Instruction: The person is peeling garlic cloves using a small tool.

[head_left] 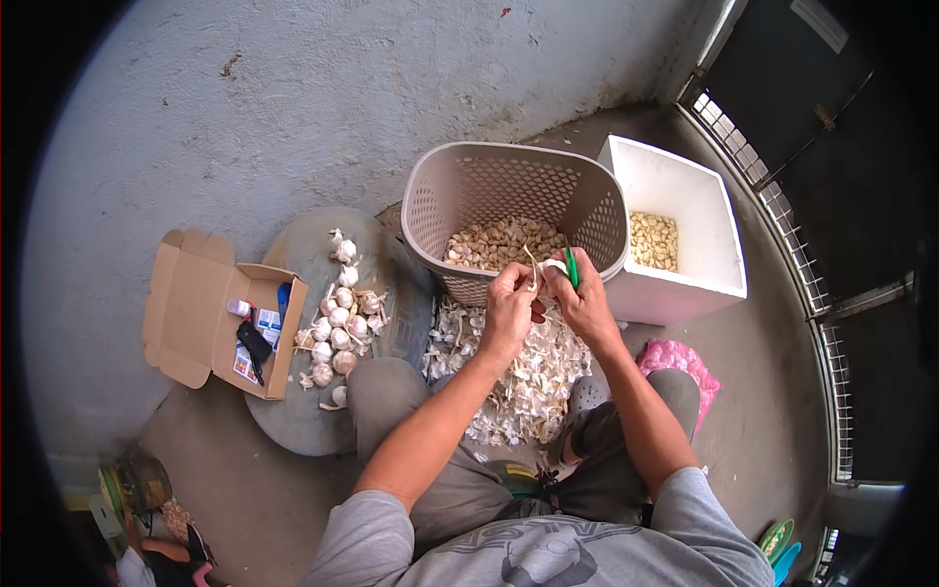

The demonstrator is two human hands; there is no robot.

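Observation:
My left hand [509, 311] and my right hand [585, 305] meet just in front of a tall brown laundry-style basket [419, 210]. Pinched in my left fingers is a piece of garlic with a thin, pale dry strip [531, 260] sticking up; its body is mostly hidden by the fingers. A small knife with a green handle [572, 266] is gripped in my right hand, its blade hard to make out. Loose garlic cloves [504, 242] cover the basket's bottom. Below my hands lies a wide heap of papery garlic skins [528, 391].
On a round table [284, 426] at left are whole garlic bulbs [340, 318] and an open cardboard box [186, 303] of small items. A white foam box [719, 215] holding peeled cloves [653, 240] stands right of the basket. A pink mesh bag [685, 367] lies by my right knee.

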